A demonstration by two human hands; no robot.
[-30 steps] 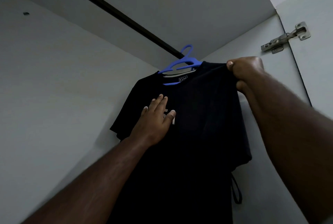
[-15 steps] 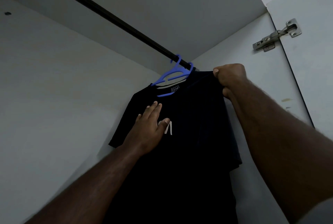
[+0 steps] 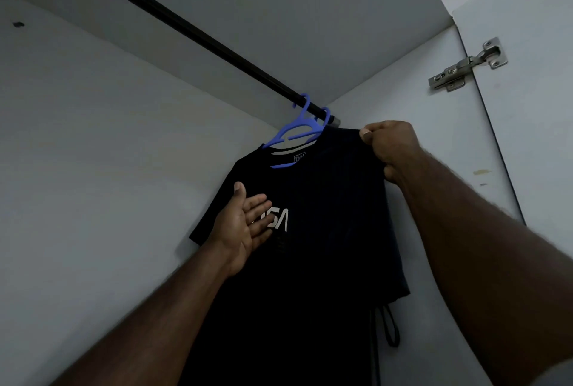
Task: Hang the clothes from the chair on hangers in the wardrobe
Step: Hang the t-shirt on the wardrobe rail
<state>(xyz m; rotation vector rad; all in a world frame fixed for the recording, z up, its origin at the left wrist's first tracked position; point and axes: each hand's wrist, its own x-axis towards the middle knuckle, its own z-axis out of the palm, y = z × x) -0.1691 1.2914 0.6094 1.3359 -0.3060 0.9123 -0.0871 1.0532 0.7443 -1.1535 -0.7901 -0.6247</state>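
Black T-shirt (image 3: pixel 325 230) w/ white chest lettering hangs on blue hanger (image 3: pixel 299 128) hooked over dark wardrobe rail (image 3: pixel 186 29), R hand (image 3: pixel 392 146) pinches shirt's shoulder just below rail, L hand (image 3: pixel 245 227) flat, fingers straight, at shirt's chest.

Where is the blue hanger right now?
In the head view the blue hanger hangs hooked over the black rail at its far right end, near the wardrobe's corner, inside the black T-shirt's collar, just left of the right hand.
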